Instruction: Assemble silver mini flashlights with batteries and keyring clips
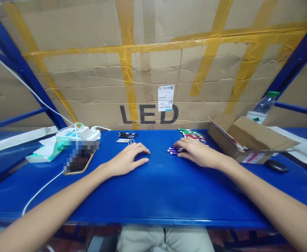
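On the blue table (153, 196), my left hand (129, 159) rests with its fingers apart and nothing in them, just in front of silver pen-like items (122, 141) with rings. Black ones (126, 134) lie behind those. My right hand (195, 152) is over several purple pen-like items (172, 151); its fingers bend down onto them, and their right ends are hidden under it. Whether it grips them I cannot tell. Behind this hand lie green (186, 131) and red (191, 136) ones in a row, partly covered by the hand.
An open cardboard box (253, 138), a black mouse (276, 166) and a bottle (263, 106) are at the right. A phone (81, 161), tissue pack (47, 150), power strip (85, 133) and white cable are at the left. A large carton (95, 87) stands behind.
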{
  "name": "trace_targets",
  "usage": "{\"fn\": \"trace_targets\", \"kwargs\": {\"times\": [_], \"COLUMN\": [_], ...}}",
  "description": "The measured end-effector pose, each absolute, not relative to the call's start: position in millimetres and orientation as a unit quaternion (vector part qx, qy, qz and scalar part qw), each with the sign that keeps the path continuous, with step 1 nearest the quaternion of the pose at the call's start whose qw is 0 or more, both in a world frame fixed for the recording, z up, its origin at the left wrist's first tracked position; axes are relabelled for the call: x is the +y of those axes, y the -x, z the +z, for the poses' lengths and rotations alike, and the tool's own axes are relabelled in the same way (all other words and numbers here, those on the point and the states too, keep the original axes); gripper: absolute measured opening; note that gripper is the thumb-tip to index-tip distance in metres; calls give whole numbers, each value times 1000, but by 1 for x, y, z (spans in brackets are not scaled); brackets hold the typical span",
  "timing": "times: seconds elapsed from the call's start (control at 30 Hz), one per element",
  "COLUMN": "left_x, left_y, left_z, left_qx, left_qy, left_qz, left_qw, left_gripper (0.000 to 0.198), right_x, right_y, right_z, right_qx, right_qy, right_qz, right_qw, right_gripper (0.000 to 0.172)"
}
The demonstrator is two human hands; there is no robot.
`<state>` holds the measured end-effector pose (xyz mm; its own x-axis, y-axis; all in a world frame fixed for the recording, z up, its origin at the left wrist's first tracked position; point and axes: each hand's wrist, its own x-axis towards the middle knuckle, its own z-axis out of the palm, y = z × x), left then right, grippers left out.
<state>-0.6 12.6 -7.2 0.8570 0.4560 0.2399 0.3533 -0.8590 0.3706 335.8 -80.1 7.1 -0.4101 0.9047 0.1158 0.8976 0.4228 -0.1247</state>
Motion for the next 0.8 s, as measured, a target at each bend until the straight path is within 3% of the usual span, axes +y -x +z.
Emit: {"fn": "trace_targets", "kwargs": {"times": [0.37,0.63,0.8], "left_x": [10,9,9], "left_y": [3,3,4], "left_z": [-4,-5,-7], "left_qx": [210,233,229], "left_qy": [-966,-962,-964], "left_qz": [126,99,87], "left_qw": [79,100,109], "left_gripper": [56,71,69], "right_x": [-81,-83,-86], "right_y": [-321,-323,-321], "right_z": [4,2,6], "right_qx": [-791,-802,-805], "right_qy": [608,591,584], "right_qz": [-39,-70,-71], "right_qw": [52,50,69], "right_gripper": [18,14,6]}}
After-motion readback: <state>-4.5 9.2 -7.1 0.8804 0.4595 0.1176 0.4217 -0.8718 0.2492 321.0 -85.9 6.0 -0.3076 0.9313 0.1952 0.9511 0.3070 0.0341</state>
